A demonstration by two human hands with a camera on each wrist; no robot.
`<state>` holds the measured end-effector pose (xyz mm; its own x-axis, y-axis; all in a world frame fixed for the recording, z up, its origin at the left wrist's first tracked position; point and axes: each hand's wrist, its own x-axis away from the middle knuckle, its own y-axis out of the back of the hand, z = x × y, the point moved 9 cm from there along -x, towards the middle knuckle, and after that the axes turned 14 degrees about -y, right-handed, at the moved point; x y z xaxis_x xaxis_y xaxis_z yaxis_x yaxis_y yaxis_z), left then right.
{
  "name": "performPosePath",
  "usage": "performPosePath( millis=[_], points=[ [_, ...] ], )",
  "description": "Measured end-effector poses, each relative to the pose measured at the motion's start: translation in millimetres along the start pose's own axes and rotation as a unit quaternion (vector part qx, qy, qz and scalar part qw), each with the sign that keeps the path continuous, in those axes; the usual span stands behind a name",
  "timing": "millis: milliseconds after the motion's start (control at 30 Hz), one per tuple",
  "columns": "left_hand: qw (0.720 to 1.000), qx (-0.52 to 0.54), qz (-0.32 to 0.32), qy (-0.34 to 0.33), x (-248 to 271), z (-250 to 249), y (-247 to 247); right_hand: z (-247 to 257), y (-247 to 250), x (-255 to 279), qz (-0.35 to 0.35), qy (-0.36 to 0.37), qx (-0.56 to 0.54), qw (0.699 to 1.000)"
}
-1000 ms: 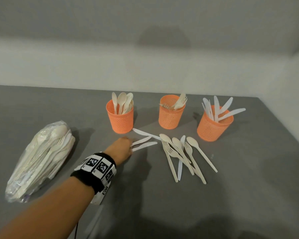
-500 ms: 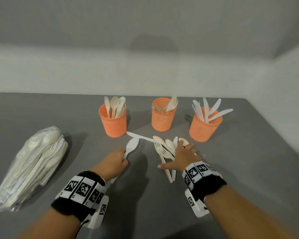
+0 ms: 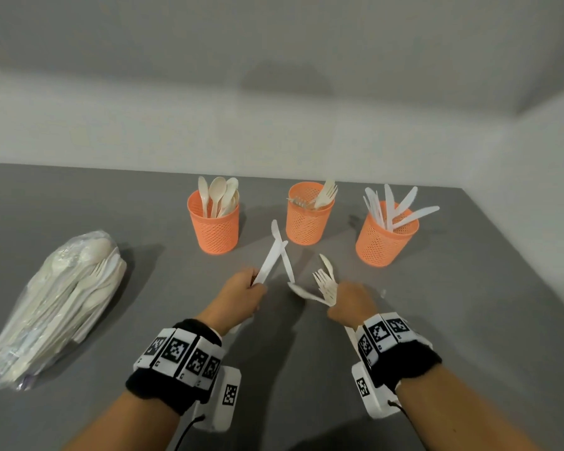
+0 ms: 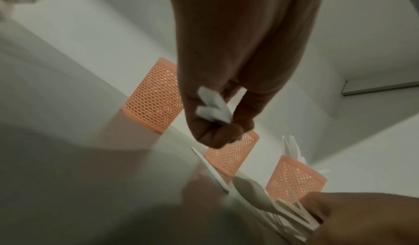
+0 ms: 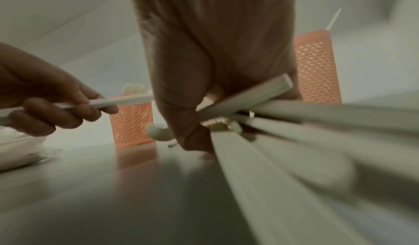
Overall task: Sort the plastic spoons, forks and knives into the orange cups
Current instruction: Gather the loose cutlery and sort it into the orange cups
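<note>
Three orange mesh cups stand in a row: the spoon cup [image 3: 214, 222] on the left, the fork cup [image 3: 310, 219] in the middle, the knife cup [image 3: 386, 239] on the right. My left hand [image 3: 254, 288] grips white knives [image 3: 271, 258] by their handles, blades pointing toward the cups. Their handle ends [image 4: 212, 108] show in the left wrist view. Another knife [image 3: 284, 255] lies on the table under them. My right hand [image 3: 336, 297] grips a bundle of forks and spoons [image 3: 326, 281], fanned out, just above the table.
A clear plastic bag of more cutlery [image 3: 56, 301] lies at the left of the grey table [image 3: 144, 320]. A white wall runs close behind the cups. The table's right edge is just beyond the knife cup. A small white scrap [image 3: 384, 291] lies right of my right hand.
My right hand, laid flat on the loose pile before, has curled round the forks and spoons and gathered them up. My left hand has drawn nearer and raised its knives.
</note>
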<state>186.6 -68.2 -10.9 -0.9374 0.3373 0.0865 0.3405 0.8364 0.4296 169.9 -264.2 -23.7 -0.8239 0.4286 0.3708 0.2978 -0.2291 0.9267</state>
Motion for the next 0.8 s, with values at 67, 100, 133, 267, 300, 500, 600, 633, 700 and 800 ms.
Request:
performPosePath(
  millis=[67, 100, 133, 267, 300, 500, 600, 633, 700, 800],
  points=[
    [0.999, 0.038, -0.023, -0.001, 0.4, -0.6, -0.7, -6.5, 1.1, -1.4, -0.009, -0.015, -0.015, 1.0],
    [0.997, 0.061, -0.038, -0.004, 1.1, -1.2, 0.3, -8.8, 1.3, -1.6, -0.009, -0.022, -0.025, 0.999],
    [0.995, 0.086, -0.053, -0.009, 2.3, -1.9, 1.5, -10.4, 1.5, -1.6, -0.01, -0.025, -0.034, 0.999],
    [0.983, 0.157, -0.087, -0.026, 4.3, -4.2, 6.6, -8.9, -5.3, -3.7, 0.009, -0.021, -0.032, 0.999],
    [0.982, 0.165, -0.09, -0.027, 4.1, -3.6, 7.5, -7.8, -6.5, -3.2, 0.015, -0.018, -0.031, 0.999],
    [0.966, 0.225, -0.116, -0.047, 7.2, -9.2, 15.1, 23.3, 20.5, 13.7, 0.04, 0.067, -0.248, 0.966],
    [0.968, 0.219, -0.088, -0.089, 8.6, -28.8, 5.8, 59.8, 43.8, 29.1, 0.061, 0.132, -0.398, 0.906],
    [0.97, 0.205, -0.074, -0.105, 7.9, -35.8, 1.6, 72.0, 49.1, 34.0, 0.079, 0.15, -0.446, 0.879],
    [0.968, 0.207, -0.054, -0.133, 5.5, -47.9, -3.9, 92.9, 53.5, 41.3, 0.137, 0.167, -0.538, 0.815],
    [0.961, 0.233, -0.039, -0.144, 0.5, -55.6, -0.6, 109.5, 48.6, 39.5, 0.194, 0.142, -0.589, 0.771]
  ],
)
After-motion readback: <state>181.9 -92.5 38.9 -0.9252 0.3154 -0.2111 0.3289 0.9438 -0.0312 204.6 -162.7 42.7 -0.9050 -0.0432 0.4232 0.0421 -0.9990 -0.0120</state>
